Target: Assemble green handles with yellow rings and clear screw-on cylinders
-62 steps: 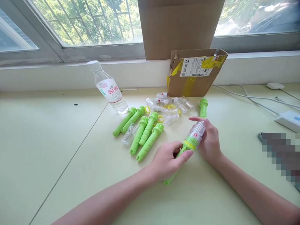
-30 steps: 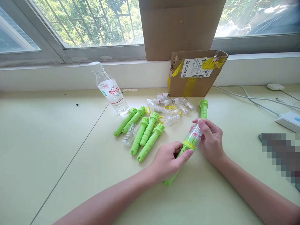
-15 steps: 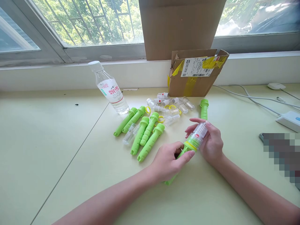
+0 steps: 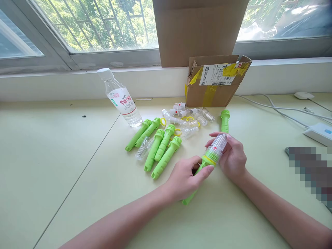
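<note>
My left hand (image 4: 190, 176) is closed around a green ribbed plastic handle (image 4: 188, 199), which slants up to the right. A yellow ring (image 4: 209, 160) circles the handle's threaded top. Over that top sits a clear ribbed cap (image 4: 220, 141), with something white and red showing inside. My right hand (image 4: 234, 155) grips the cap, thumb on its near side and fingers behind it. Just beyond that hand lies another green handle (image 4: 225, 121). To the left lie several more green handles (image 4: 167, 157) and a loose clear cap (image 4: 144, 148).
Behind the handles is a cluster of clear caps (image 4: 190, 132), small white pieces (image 4: 183, 113) and yellow rings (image 4: 163, 121). A water bottle (image 4: 123, 100) and an open cardboard box (image 4: 218, 91) stand at the back. White cables (image 4: 282, 108) and a power strip (image 4: 319, 134) lie right.
Both hands keep their hold on the handle and cap. The right fingers have shifted slightly around the cap; the whole view has moved a little.
</note>
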### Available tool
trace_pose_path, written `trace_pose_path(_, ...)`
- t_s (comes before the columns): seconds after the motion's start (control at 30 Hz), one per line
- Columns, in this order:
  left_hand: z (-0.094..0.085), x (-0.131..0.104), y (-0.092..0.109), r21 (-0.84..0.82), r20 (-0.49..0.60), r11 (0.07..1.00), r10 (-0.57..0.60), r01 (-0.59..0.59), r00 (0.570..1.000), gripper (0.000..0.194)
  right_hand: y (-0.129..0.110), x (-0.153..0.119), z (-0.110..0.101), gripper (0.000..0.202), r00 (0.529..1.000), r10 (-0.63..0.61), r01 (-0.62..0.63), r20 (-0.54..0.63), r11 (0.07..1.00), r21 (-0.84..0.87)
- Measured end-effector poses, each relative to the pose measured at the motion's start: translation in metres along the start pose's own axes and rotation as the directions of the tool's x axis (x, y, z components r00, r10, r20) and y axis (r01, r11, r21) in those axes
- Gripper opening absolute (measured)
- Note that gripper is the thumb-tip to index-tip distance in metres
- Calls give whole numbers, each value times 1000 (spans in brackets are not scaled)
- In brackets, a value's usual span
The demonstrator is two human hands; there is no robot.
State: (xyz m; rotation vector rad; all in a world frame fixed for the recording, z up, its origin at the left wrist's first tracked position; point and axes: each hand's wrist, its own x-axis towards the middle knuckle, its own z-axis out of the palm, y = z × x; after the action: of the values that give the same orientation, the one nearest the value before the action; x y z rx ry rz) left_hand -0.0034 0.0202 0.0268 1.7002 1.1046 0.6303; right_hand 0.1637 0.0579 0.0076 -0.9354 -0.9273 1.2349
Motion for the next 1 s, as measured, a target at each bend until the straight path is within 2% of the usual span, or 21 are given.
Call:
trace_pose_path(0.17,-1,0,3,-4,-3,1000,-13,13,1000,40,5,3,-3,33,997,-24,20,-75,999,-50)
trace_pose_path(0.3,-1,1,3,-4,2,1000,-14,14,1000,42,6,5,-3,35,995,-64,57,-79,994,-89)
trace_pose_path(0.5,-1,1,1,5,22,1000,-15,15,1000,42,7,6,-5,38,993,-63,44,-100,983,-180)
trace_pose_path(0.63,-1,1,0,-5,30,1000,-3,3,1000,41,5,3,-2,39,999,-22,16,-49,993,-114)
trace_pose_path(0.8,-1,2,0,-51,15,999,3,-2,1000,41,-2,-2,3,42,995,56,-53,82,998,-38)
trace_pose_path(1.0,-2,2,0,-101,20,995,-8,10,1000,40,1,1,-1,37,996,55,-52,71,998,-40)
